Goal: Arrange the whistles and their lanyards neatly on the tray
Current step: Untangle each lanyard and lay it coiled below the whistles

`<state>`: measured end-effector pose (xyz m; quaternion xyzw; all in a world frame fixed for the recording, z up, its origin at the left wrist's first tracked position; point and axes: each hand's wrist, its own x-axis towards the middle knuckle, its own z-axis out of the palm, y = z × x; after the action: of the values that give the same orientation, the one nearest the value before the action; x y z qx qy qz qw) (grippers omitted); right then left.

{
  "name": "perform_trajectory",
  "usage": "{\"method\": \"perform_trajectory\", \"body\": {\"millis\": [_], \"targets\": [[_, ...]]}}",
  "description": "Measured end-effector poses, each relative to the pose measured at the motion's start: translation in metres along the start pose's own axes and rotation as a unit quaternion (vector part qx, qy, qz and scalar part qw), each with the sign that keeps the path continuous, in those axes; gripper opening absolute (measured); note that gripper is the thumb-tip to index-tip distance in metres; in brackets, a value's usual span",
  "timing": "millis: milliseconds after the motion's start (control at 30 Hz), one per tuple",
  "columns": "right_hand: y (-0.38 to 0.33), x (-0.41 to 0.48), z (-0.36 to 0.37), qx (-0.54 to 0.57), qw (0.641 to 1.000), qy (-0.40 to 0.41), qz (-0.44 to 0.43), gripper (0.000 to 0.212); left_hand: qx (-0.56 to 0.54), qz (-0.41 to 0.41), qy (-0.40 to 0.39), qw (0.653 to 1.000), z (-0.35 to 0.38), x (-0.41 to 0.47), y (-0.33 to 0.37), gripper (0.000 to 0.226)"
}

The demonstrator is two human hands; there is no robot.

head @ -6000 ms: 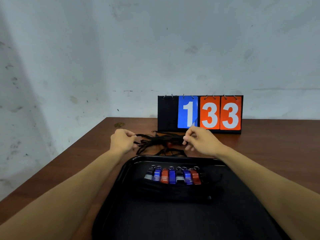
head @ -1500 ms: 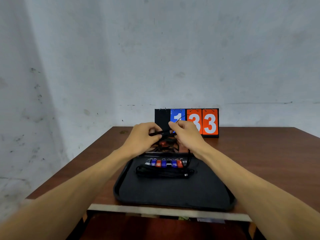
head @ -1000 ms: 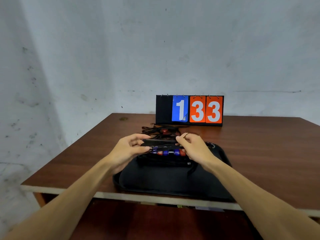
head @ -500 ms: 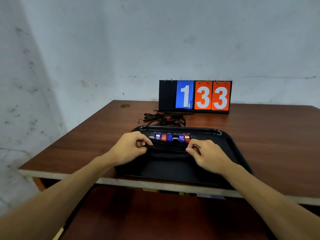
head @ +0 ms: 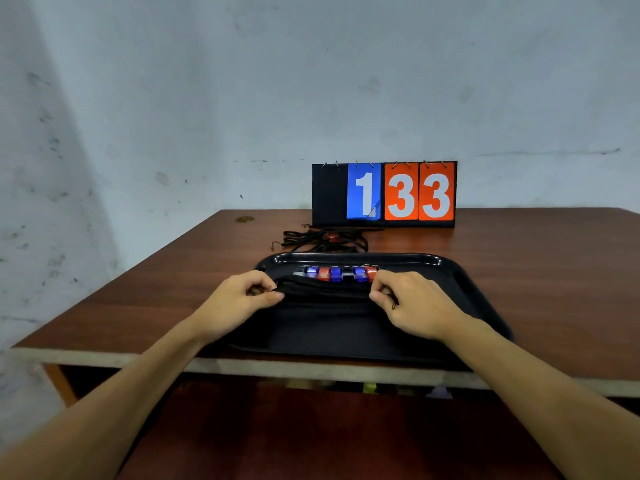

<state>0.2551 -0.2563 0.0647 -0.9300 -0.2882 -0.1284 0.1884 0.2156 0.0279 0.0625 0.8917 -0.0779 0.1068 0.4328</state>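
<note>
Lowered over the past second from above the whistle row, both hands now rest low on the tray just in front of it. The left hand [head: 247, 299], fingers curled, pinches one end of a folded bundle of black cord lanyards [head: 325, 289]. The bundle runs rightward, just before a row of small shiny coloured whistles [head: 337, 273], to the right hand [head: 414, 306], whose fingers pinch the other end. All lie in the far half of a shallow black plastic tray [head: 460, 271] on a brown wooden tabletop [head: 536, 258].

Risks, as judged: an uneven release could let the folded cord spring open and sprawl. A forward nudge from either hand could knock the row out of line, because the bundle lies so close to it. Cord snagged on a finger could drag the fold apart as the hand lifts. Beyond the tray's far rim a tangled heap of black lanyards [head: 304, 241], holding a red whistle [head: 331, 236], waits on the tabletop, and a careless tug would likely tighten its knots.

Count: two hands, one tray, one bundle held, and seven whistles in the row, apparently three blue, two red and two silver-and-dark. One whistle is visible in the heap, and one black flip scoreboard [head: 384, 194] shows a blue 1 and two orange 3s.
</note>
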Motion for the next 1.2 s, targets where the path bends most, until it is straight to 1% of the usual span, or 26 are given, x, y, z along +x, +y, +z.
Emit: {"method": "perform_trajectory", "body": {"millis": [100, 200, 333, 467, 633, 800, 900, 1067, 1200], "targets": [[-0.0008, -0.0027, 0.0001, 0.001, 1.000, -0.007, 0.012, 0.004, 0.002, -0.011, -0.007, 1.000, -0.0006, -0.0029, 0.0043, 0.016], [-0.0018, -0.0041, -0.0021, 0.007, 0.999, -0.027, 0.020, 0.009, 0.020, -0.013, 0.010, 1.000, 0.0004, -0.0017, 0.0035, 0.018], [-0.0013, -0.0031, -0.0014, 0.009, 1.000, -0.019, 0.016, 0.010, 0.041, 0.010, 0.037, 0.998, 0.0021, 0.0026, -0.0026, 0.012], [0.0008, -0.0027, -0.0007, 0.046, 0.999, -0.012, 0.016, 0.013, 0.016, 0.025, 0.050, 0.998, 0.0017, 0.0046, -0.0052, 0.013], [0.0011, -0.0031, -0.0035, 0.089, 0.996, -0.006, -0.004, 0.014, 0.020, 0.007, 0.057, 0.998, 0.0023, 0.0033, -0.0036, 0.012], [0.0001, -0.0051, -0.0049, 0.082, 0.996, 0.019, -0.024, 0.015, 0.070, 0.010, 0.075, 0.995, 0.0026, 0.0009, 0.0005, 0.014], [0.0005, -0.0055, -0.0061, 0.092, 0.995, 0.041, -0.012, 0.009, 0.101, 0.011, 0.076, 0.992, 0.0029, -0.0006, 0.0031, 0.012], [0.0028, -0.0080, -0.0069, 0.078, 0.996, 0.036, 0.000, 0.005, 0.159, 0.020, 0.061, 0.985, 0.0029, -0.0002, 0.0025, 0.012], [0.0023, -0.0087, -0.0077, 0.068, 0.997, 0.031, -0.004, 0.005, 0.160, 0.020, 0.054, 0.985, 0.0021, -0.0017, 0.0038, 0.011]]}}
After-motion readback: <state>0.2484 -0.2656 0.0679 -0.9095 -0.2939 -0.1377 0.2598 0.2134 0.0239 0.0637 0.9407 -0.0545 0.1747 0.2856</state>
